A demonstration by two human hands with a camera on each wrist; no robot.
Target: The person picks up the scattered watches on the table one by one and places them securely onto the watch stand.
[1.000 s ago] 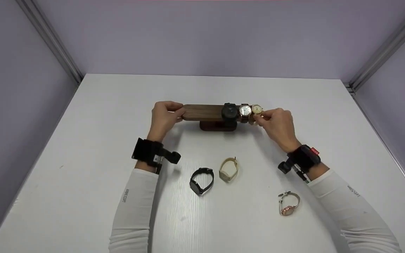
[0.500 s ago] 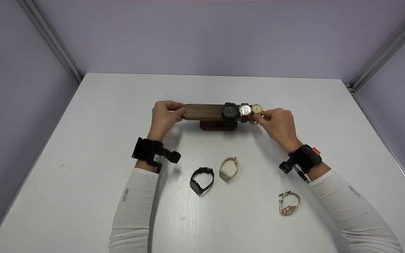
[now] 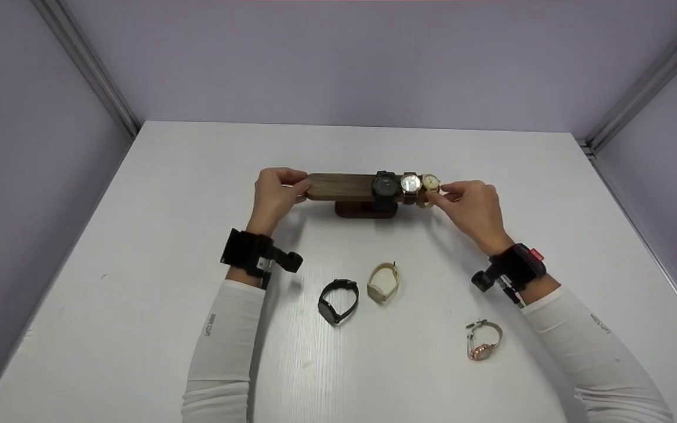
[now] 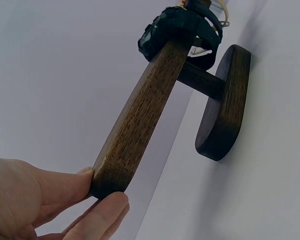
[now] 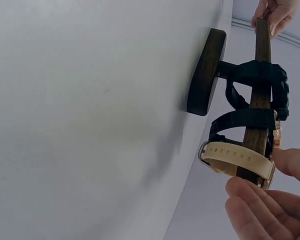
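Two arms in white sleeves reach forward, each with a black camera strapped at the wrist. The left hand [image 3: 275,192] is raised with its wrist bent slightly inward; thumb and curled fingers [image 4: 97,215] pinch together at the fingertips. The right hand [image 3: 472,207] mirrors it from the other side, knuckles up, thumb and forefinger extended toward each other in a pinch, the other fingers loosely curled beneath.
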